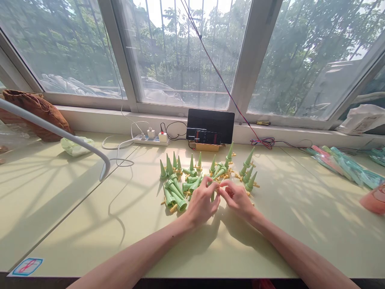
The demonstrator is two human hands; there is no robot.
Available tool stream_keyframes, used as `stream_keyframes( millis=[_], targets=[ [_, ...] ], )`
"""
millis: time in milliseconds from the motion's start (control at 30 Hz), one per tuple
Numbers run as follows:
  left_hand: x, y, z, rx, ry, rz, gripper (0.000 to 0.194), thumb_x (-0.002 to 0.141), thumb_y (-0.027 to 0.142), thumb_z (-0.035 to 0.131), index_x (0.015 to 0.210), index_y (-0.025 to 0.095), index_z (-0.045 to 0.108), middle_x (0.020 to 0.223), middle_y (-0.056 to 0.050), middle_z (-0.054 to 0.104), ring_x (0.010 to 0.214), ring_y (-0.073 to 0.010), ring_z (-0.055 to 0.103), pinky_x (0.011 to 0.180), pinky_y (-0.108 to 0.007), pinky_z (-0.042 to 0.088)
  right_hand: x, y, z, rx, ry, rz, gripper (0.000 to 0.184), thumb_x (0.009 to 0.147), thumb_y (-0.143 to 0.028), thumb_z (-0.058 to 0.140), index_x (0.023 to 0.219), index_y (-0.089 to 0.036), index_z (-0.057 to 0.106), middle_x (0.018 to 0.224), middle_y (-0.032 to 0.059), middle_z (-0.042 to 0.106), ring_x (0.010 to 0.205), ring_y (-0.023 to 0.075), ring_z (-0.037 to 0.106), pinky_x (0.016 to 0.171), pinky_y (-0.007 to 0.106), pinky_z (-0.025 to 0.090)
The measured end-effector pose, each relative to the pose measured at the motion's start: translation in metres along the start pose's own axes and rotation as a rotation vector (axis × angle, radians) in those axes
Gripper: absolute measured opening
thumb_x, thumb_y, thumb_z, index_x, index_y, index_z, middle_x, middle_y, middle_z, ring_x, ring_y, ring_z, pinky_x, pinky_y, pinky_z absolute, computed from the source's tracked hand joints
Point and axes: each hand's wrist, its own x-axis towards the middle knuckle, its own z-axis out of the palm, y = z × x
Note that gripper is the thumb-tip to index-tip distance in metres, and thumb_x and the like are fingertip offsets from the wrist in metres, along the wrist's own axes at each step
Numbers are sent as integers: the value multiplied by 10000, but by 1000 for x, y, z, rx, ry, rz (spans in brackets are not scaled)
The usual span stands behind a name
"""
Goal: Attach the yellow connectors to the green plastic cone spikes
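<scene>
My left hand [202, 202] and my right hand [237, 198] meet at the middle of the pale yellow-green table [90, 200], fingers pinched together. Between them is a small green cone-shaped plastic spike [213, 195] with a yellow fitting, held by both hands; most of it is hidden by the fingers. Just beyond my hands lies a heap of several green cone spikes [192, 176] with yellow side pieces, some upright, some lying flat. More upright cones [248, 172] stand to the right of the heap.
A dark screen [210, 125] and a phone [207, 137] stand at the window sill. A white power strip [152, 138] with cables lies left of them. A grey lamp arm [60, 134] crosses the left side. Plastic bags [339, 164] lie far right; a brown bag [36, 112] far left.
</scene>
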Motion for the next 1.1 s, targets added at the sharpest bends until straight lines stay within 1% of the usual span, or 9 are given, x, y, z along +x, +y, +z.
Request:
stream_keyframes(
  millis=[33,100,400,533,833,1100],
  targets=[
    [0,0,0,1,1,0,134,864,116,561,976,177,602,1042,-71,523,688,-134,528,623,-283,487,0,-1,0,8,-1,3,175,965,-346,528,966,-187,602,510,-85,403,451,116,358,492,246,291],
    [0,0,0,4,3,1,138,865,118,563,981,179,602,1049,-71,523,688,-133,529,621,-281,483,0,-2,0,21,0,3,152,957,-333,535,981,-193,587,513,-91,400,453,117,361,496,245,293],
    [0,0,0,-5,-13,-2,114,872,116,558,962,168,606,1038,-74,516,690,-133,514,619,-279,471,2,0,0,15,12,-7,153,957,-322,509,891,-196,563,515,-80,399,452,121,353,488,258,277],
    [0,0,0,-16,-14,-3,104,868,115,561,947,168,600,1025,-71,514,699,-137,514,621,-281,473,2,2,0,1,17,-7,163,954,-323,506,863,-197,556,531,-67,420,465,120,355,486,254,283],
    [0,-1,2,-24,-14,-1,102,864,114,564,940,175,593,1021,-67,511,714,-142,522,627,-285,472,2,2,0,10,9,-2,186,961,-342,504,854,-197,550,534,-70,400,473,120,342,488,246,276],
    [0,0,1,-26,-13,3,114,866,111,564,955,176,595,1027,-68,511,738,-152,537,635,-293,486,2,2,0,17,1,3,186,963,-338,505,860,-193,559,545,-64,426,478,121,361,496,247,289]
  ],
)
